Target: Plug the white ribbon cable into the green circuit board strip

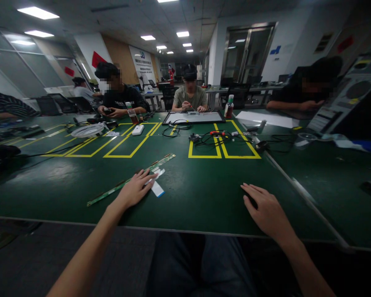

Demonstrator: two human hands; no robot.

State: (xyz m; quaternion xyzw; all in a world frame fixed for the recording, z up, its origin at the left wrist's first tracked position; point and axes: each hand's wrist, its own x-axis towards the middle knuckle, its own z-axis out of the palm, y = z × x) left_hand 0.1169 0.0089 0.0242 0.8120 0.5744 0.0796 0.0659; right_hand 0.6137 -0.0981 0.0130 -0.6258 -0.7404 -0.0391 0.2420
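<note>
My left hand lies over the middle of a long, narrow green circuit board, its fingers stretched out. The board sits slantwise on the green table. By the fingertips, a white flat ribbon cable with a blue end sticks out toward me. Part of the board and of the cable is hidden under the hand. To the right, my right hand rests palm down on the table near its front edge. Its fingers are extended and it holds nothing.
Black cables and a red screwdriver-like tool lie ahead within yellow tape lines. Across the table a person works over a flat panel. Bottles, a white round fan-like part and a computer case stand around.
</note>
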